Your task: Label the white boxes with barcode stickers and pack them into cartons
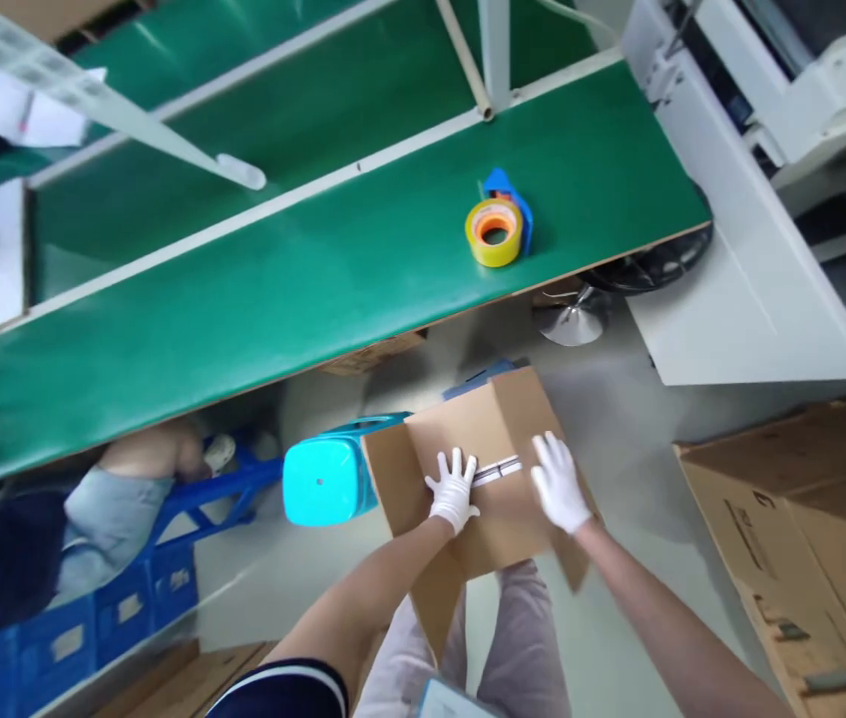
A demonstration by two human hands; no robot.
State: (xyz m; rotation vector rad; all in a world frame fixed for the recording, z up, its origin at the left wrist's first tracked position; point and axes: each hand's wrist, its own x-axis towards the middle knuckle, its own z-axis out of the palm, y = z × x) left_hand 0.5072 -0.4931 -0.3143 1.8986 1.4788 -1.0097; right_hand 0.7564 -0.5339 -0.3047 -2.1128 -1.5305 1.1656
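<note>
An open cardboard box [479, 424] stands low in front of my legs, its flaps spread outward. Gloved in white, my left hand [454, 493] reaches inside with fingers spread, apparently lying flat on the brown inner surface. A narrow black-and-white strip [498, 472] shows just beside its fingertips; I cannot make out what it is. My right hand [559, 485], also in a white glove, is at the box's right side with fingers stretched out and nothing held. Whether its palm presses on the cardboard cannot be told.
A long green workbench [333, 269] runs ahead, carrying a yellow tape roll [494, 232] on a blue dispenser. Left of the box stands a turquoise stool [322, 481]. Larger cardboard [752, 529] lies at right, below a white machine [737, 279]. Another person sits at far left near blue crates [124, 598].
</note>
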